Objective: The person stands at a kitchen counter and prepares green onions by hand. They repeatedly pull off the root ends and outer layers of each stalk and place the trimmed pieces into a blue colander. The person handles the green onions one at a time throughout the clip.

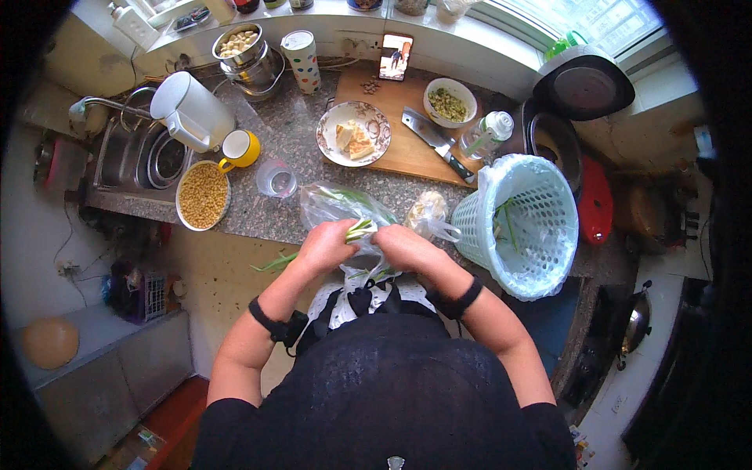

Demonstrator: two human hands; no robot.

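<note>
My left hand is closed around a small bunch of scallions. Their white ends point up to the right, and green tops stick out behind the wrist. Just right of those ends is my right hand, fingers curled inward; what it pinches, if anything, is hidden. Beyond both hands a clear plastic bag with more green stalks inside lies at the counter's front edge. Crumpled plastic film also hangs between the hands, close to my body. A tied bag of pale food sits beyond my right hand.
At right stands a bag-lined plastic basket with green scraps inside. A cleaver lies on the wooden board, beside a plate of flatbread. A glass, yellow mug and bowl of soybeans are at left.
</note>
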